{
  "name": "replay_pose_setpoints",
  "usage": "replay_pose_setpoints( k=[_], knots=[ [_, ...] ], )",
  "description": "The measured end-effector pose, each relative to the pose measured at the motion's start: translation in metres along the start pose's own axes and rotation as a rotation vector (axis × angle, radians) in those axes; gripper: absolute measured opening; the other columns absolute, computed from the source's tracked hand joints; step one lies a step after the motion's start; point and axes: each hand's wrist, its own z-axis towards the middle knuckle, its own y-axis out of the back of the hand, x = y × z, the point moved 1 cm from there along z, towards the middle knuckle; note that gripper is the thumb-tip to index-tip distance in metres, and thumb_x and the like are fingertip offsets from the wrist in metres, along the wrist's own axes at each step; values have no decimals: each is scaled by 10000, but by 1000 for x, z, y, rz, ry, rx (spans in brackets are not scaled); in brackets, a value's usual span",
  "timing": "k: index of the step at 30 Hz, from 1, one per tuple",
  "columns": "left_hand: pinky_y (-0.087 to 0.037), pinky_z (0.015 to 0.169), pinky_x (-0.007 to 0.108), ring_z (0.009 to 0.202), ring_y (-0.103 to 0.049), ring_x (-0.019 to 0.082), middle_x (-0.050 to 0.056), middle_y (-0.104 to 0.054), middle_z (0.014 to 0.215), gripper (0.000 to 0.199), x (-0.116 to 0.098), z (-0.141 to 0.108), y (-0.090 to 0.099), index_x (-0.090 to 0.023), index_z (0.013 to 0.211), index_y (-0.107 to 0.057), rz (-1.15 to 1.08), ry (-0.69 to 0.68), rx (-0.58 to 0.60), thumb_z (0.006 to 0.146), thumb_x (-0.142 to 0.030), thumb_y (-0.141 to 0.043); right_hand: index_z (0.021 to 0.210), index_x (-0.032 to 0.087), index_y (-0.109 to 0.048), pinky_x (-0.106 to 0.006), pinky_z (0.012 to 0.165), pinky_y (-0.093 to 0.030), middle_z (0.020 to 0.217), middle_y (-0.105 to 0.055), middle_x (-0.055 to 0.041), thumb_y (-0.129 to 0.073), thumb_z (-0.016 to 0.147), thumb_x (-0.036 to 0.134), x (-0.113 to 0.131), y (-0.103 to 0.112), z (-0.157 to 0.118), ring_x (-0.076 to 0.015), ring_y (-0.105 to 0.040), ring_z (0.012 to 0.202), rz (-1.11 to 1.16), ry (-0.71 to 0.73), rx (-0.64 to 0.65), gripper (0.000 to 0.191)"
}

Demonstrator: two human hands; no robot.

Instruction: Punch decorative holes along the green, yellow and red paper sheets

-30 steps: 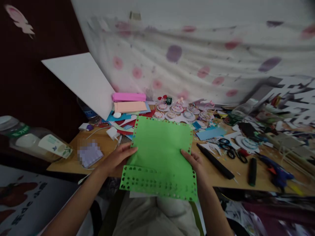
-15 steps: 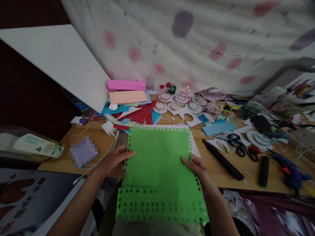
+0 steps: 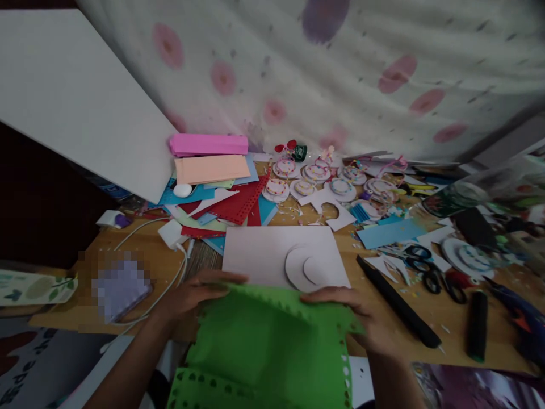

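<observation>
Holding, with both hands: one green paper [image 3: 272,346], hole-punched along its edges. Position: raised above the near edge of the table [image 3: 445,307], on the near side of a white sheet [image 3: 253,250] with round shapes [image 3: 298,267] lying on it.

Left hand [image 3: 187,292]: fingers and thumb pinched on the paper's upper left corner. Right hand [image 3: 351,304]: pinched likewise on the upper right corner. Reason, as I judge it: a limp leaf sags unless gripped at two corners, and the upper edge already curls over between them.

Placement about it: scissors [image 3: 417,253] and a black tool [image 3: 400,304], right side, I presume for reach; decorated discs [image 3: 304,187] and a pink bundle [image 3: 208,145], far side, probably set back out of the way.

Direction: upper edge towards the curtain [image 3: 272,74], lower part towards the wearer, side edges running from table to body. Long axis: I cannot settle it, as the lower end leaves my view. One punched band crosses low on the left; whether fold or separate strip, I cannot tell.
</observation>
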Motion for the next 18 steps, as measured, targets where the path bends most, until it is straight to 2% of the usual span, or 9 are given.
replay_pose_setpoints(
  k=[1, 3, 6, 8, 10, 12, 14, 16, 18],
  knots=[
    [-486, 630, 233, 703, -634, 165, 27, -720, 832, 111, 0, 1, 0, -220, 761, -757, -14, -23, 31, 687, -286, -708, 848, 219, -779, -249, 577, -523, 840, -742, -71, -649, 771, 436, 1, 0, 1, -201, -669, 698, 32, 10, 16, 264],
    [-461, 562, 240, 632, -606, 169, 41, -693, 746, 167, -2, 4, 2, -195, 695, -740, -65, -55, 139, 675, -345, -671, 737, 216, -780, -241, 509, -494, 728, -731, -67, -602, 792, 413, 3, 2, 2, -186, -647, 593, 52, 20, 34, 271],
    [-464, 595, 278, 697, -612, 222, 71, -698, 826, 449, -15, 9, 6, -207, 943, -740, -37, -71, 287, 683, -545, -602, 726, 222, -778, -256, 556, -503, 705, -724, -57, -538, 821, 307, 11, 5, 3, -194, -653, 619, -75, 63, 75, 273],
    [-462, 648, 278, 799, -620, 244, 81, -701, 957, 560, -30, 12, 5, -241, 1112, -692, 197, -102, 304, 746, -631, -526, 793, 222, -781, -273, 645, -517, 764, -732, -57, -487, 832, 231, 17, 4, 2, -203, -669, 704, -182, 113, 146, 297],
    [-450, 662, 255, 842, -623, 240, 75, -699, 1001, 527, -44, 13, -5, -253, 1145, -677, 524, -129, 308, 782, -610, -540, 851, 219, -775, -272, 684, -513, 792, -724, -56, -438, 834, 165, 22, 0, 0, -193, -667, 735, -287, 157, 204, 341],
    [-439, 643, 238, 811, -632, 226, 56, -712, 927, 438, -55, 12, -22, -239, 1087, -701, 770, -123, 315, 781, -538, -609, 882, 222, -766, -260, 674, -507, 788, -708, -53, -403, 826, 109, 26, -4, -6, -177, -658, 719, -396, 188, 222, 384],
    [-419, 620, 230, 757, -633, 204, 32, -716, 824, 307, -59, 10, -40, -215, 956, -737, 935, -138, 297, 810, -456, -616, 913, 241, -757, -266, 714, -512, 866, -706, -58, -394, 823, 76, 30, -4, -14, -179, -664, 787, -493, 200, 225, 410],
    [-391, 584, 225, 683, -618, 174, 14, -702, 722, 264, -58, 7, -55, -187, 811, -746, 1020, -168, 295, 851, -387, -578, 996, 279, -736, -296, 813, -514, 1062, -684, -62, -410, 836, 71, 36, 1, -24, -201, -652, 960, -546, 193, 257, 419],
    [-371, 562, 223, 628, -602, 150, 0, -685, 662, 285, -54, 4, -65, -182, 753, -741, 1066, -223, 298, 874, -357, -552, 1125, 325, -681, -338, 923, -486, 1247, -613, -50, -451, 853, 93, 46, 9, -33, -228, -586, 1136, -577, 193, 261, 426]
  ],
)
